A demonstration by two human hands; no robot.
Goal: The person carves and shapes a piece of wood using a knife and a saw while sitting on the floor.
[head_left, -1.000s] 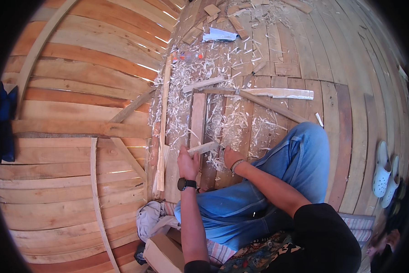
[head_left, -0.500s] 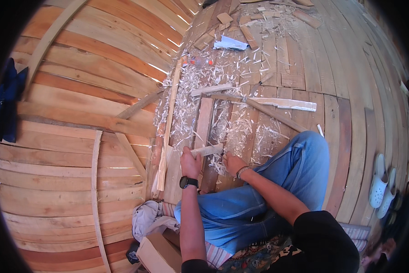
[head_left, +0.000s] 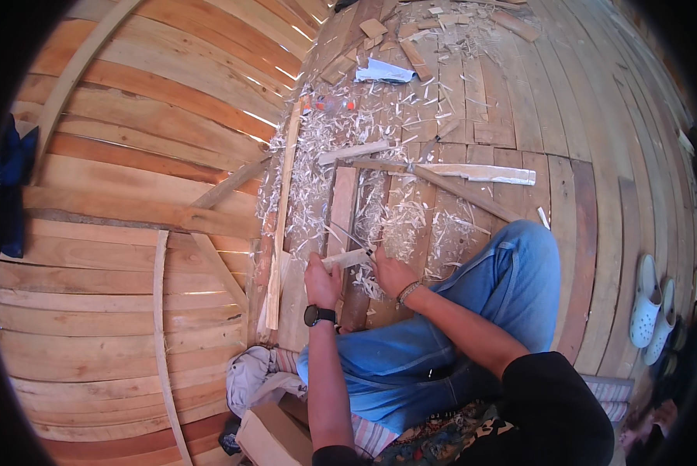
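The left hand (head_left: 322,281) closes around the near end of a short pale wood strip (head_left: 347,259), whose long axis runs left to right, pointing toward the right hand (head_left: 391,272). That hand sits just beside the strip's far end, fingers curled; what it grips cannot be told, above the wood shavings (head_left: 399,225)

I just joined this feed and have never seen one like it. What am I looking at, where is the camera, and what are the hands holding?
The camera sits on a person's head and looks down; its fisheye lens bends straight edges. No machine: just two bare hands. The left hand, with a wristwatch, grips a short pale wooden stick. The right hand meets the stick's other end; whether it holds a tool is too small to tell. Pale wood shavings and offcut strips lie on the plank floor. White clogs sit on the right.
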